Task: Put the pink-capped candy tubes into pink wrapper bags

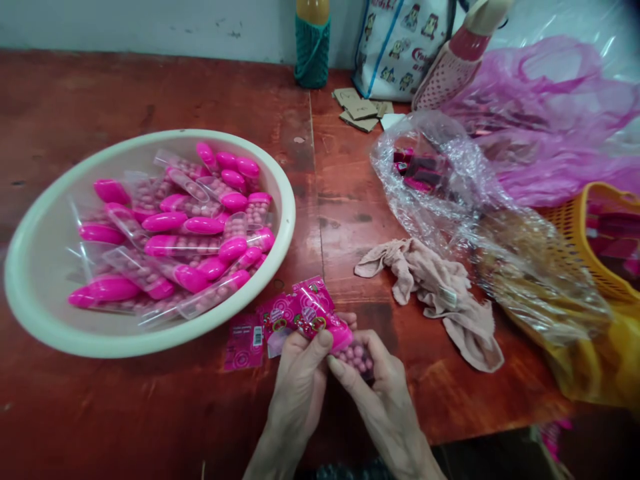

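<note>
Near the table's front edge my left hand (300, 380) and my right hand (375, 387) meet, both closed on one candy tube (353, 350) with a pink cap and small pink balls inside. My left thumb presses a pink printed wrapper (307, 310) against the tube's cap. More pink wrappers (245, 340) lie flat on the table just left of my hands. A cream basin (40, 267) at the left holds several similar pink-capped tubes (180, 223).
A beige cloth (440, 293) lies right of my hands. Crumpled clear plastic bags (450, 180), a pink plastic bag (550, 113) and a yellow basket (590, 240) fill the right side. At the back stand a bottle in a teal sleeve (311, 47), a printed bag (400, 40) and cardboard scraps (361, 110).
</note>
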A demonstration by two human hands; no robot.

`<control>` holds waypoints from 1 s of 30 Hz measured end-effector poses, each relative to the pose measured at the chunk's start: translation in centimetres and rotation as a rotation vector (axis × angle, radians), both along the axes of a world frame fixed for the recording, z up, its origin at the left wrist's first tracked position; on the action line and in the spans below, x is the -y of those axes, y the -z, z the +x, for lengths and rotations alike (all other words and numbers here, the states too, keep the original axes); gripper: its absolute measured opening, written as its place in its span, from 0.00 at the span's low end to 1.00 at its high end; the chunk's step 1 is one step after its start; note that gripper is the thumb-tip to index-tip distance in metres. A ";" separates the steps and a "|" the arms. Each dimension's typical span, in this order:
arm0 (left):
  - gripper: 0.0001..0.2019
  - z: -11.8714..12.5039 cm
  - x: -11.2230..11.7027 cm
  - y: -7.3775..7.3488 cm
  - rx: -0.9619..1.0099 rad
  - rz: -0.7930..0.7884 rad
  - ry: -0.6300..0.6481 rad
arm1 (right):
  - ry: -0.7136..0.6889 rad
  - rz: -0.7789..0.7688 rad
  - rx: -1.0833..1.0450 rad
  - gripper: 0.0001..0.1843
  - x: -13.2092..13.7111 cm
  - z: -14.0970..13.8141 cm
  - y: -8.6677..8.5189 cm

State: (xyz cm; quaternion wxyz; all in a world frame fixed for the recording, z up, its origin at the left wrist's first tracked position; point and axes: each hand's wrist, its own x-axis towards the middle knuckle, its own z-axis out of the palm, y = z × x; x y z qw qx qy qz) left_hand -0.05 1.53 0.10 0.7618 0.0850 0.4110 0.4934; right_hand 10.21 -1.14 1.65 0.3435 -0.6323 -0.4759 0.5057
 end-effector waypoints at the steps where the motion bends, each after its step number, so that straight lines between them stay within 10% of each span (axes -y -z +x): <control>1: 0.10 -0.1 0.0 -0.2 0.000 0.001 0.018 | -0.017 -0.007 0.004 0.07 0.2 0.0 -0.1; 14: 0.07 -0.1 0.8 -1.4 -0.027 -0.003 0.040 | -0.016 0.122 0.084 0.08 1.5 -1.4 -0.6; 24: 0.11 -1.2 0.5 -2.0 -0.142 -0.039 -0.032 | -0.034 -0.318 -0.737 0.11 -0.5 -1.3 -0.7; 30: 0.08 -1.5 1.6 -1.5 -0.476 -0.004 0.006 | 0.105 -0.286 -0.554 0.15 0.2 -2.2 -0.8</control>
